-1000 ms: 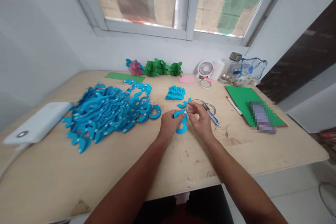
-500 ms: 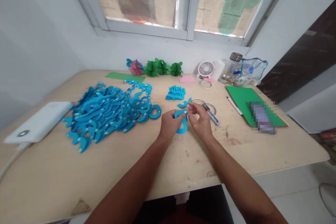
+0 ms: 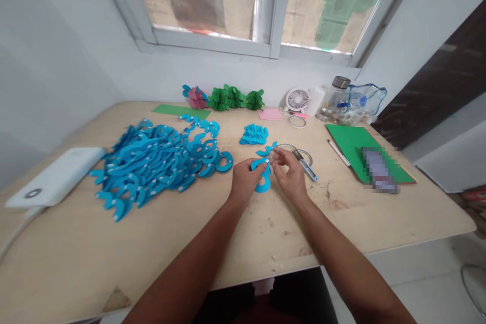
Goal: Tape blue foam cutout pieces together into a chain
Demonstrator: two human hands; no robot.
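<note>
One blue curved paper piece (image 3: pixel 258 164) is mid-frame, pinched in my left hand (image 3: pixel 245 178), and close by its white tab (image 3: pixel 267 161) my right hand (image 3: pixel 290 172) is curled, though whether it's gripping anything I can't tell. Just below, another blue paper curve (image 3: pixel 262 187) shows between my hands. Out at centre left spreads a heap of blue paper crescents (image 3: pixel 159 159); right of centre lies a blue-handled cutter (image 3: pixel 309 170).

A wooden table (image 3: pixel 76 263) stands beneath a window (image 3: pixel 207 0).
</note>
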